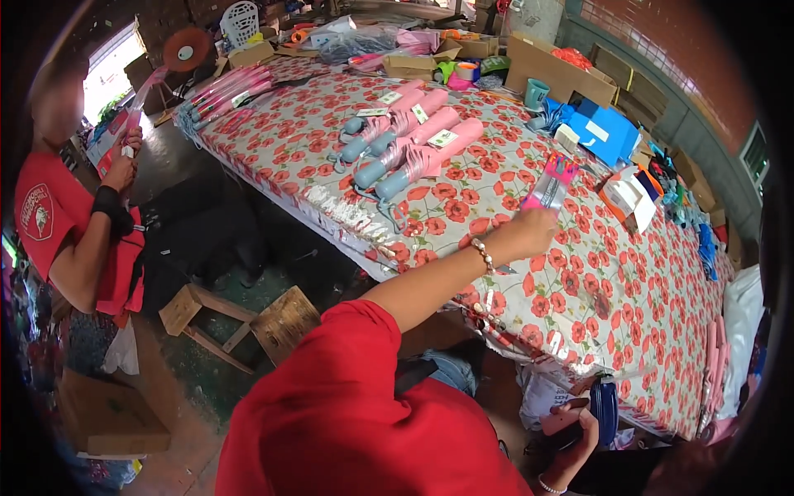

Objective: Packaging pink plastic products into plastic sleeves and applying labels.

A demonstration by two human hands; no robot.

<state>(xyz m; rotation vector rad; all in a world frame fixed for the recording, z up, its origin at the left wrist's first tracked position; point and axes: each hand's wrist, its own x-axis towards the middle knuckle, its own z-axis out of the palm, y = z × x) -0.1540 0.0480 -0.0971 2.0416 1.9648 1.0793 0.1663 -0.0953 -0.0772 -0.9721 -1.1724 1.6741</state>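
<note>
My left arm, in a red sleeve with a beaded bracelet, stretches over the table. My left hand [529, 234] is closed on the lower end of a clear plastic sleeve with a bright pink patterned top [552, 183]. Low on the right, my right hand [581, 434] is curled around a flat pinkish, phone-like thing [560, 422]; its lower part is dark and hard to make out. Farther left on the table lie several folded pink umbrellas [453, 140] with blue-grey handles and white tags, apart from my hands.
A poppy-patterned cloth covers the long table [571, 285]. Along its back stand cardboard boxes [550, 70], a teal cup [536, 93] and a blue box [600, 128]. More wrapped umbrellas [223, 95] lie far left. A co-worker [78, 223] stands left, near a wooden stool [281, 324].
</note>
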